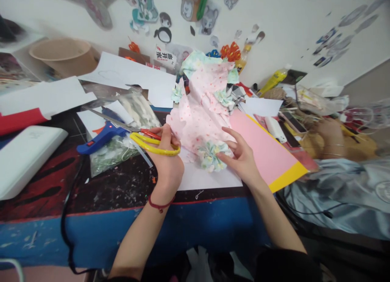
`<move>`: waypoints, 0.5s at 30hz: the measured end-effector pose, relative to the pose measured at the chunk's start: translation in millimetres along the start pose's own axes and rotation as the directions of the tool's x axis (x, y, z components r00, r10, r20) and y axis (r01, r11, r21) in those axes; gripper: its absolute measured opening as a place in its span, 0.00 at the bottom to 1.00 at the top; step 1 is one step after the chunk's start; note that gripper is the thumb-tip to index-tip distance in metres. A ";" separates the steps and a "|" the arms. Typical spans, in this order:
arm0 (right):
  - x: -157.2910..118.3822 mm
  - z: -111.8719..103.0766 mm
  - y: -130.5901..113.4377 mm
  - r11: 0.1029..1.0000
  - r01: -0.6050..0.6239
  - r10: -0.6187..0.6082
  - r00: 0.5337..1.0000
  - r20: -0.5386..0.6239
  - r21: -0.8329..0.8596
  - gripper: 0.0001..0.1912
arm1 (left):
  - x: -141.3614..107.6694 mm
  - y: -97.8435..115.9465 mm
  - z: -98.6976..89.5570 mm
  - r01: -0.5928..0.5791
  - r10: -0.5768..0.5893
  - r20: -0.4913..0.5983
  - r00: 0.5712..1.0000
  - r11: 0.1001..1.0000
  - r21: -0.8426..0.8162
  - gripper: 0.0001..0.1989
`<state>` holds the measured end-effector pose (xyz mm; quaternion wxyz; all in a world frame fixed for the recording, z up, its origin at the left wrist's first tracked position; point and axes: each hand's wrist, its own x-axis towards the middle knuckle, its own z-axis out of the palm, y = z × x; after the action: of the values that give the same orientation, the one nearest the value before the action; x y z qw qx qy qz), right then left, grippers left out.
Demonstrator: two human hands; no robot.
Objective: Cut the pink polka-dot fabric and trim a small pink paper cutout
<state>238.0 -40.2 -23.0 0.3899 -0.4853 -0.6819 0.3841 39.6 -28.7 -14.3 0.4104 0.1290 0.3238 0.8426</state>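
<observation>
My left hand is closed on a pair of scissors with yellow and red handles, the blades pointing left over the table. Its fingertips also reach the edge of a pink dotted cloth. At the cloth's lower edge sits a gathered pale green fabric flower. With the thumb on this flower and other fingers behind its right edge, my right hand grips it; the index finger stands out from it. Another green gathered flower shows higher on the cloth. White paper lies underneath.
A blue glue gun lies left on plastic bags. A white box-shaped device and its black cable are further left. Pink and yellow sheets lie right. Another person's arm rests at the far right. A beige bucket stands behind.
</observation>
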 end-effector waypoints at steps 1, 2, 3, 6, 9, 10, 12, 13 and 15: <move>-5.5 0.7 -3.6 0.996 0.051 -0.051 0.999 -0.002 -0.076 0.34 | 0.0 0.2 0.1 0.000 0.000 -0.008 1.000 1.000 0.006 0.14; -11.9 1.0 -6.9 0.981 0.115 -0.113 0.993 0.026 -0.155 0.31 | -0.3 0.4 0.4 0.002 -0.002 -0.013 1.000 1.000 0.014 0.14; -18.8 1.0 -9.4 0.954 0.205 -0.186 0.977 0.102 -0.218 0.30 | -0.7 0.6 0.8 0.009 -0.009 -0.016 1.000 1.000 0.021 0.14; -38.1 -0.3 -10.9 0.868 0.409 -0.300 0.884 0.358 -0.283 0.35 | -2.0 0.5 1.9 0.039 -0.038 -0.016 0.999 0.999 0.030 0.13; -51.6 0.5 -4.1 0.779 0.506 -0.374 0.849 0.374 -0.370 0.33 | -2.4 -0.5 1.7 0.046 -0.046 -0.018 0.999 0.999 0.023 0.13; -54.8 2.0 -1.0 0.737 0.550 -0.423 0.828 0.368 -0.393 0.29 | -2.3 -1.0 1.3 0.042 -0.041 -0.015 0.999 0.999 0.022 0.13; -59.6 6.7 4.4 0.642 0.642 -0.531 0.766 0.361 -0.419 0.23 | -1.8 -1.7 0.2 0.039 -0.040 0.005 0.999 0.999 0.027 0.13; -60.9 9.6 6.5 0.602 0.664 -0.568 0.747 0.347 -0.444 0.22 | -1.5 -1.9 -0.4 0.040 -0.040 0.015 0.999 0.999 0.033 0.12; -60.6 15.0 9.4 0.543 0.652 -0.607 0.740 0.289 -0.530 0.20 | -1.0 -2.3 -1.4 0.042 -0.043 0.016 0.999 0.998 0.044 0.12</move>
<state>241.5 -98.5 -47.1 0.3020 -0.2912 -0.9077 -0.0013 41.0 -29.0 -16.8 0.4280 0.1381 0.3415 0.8253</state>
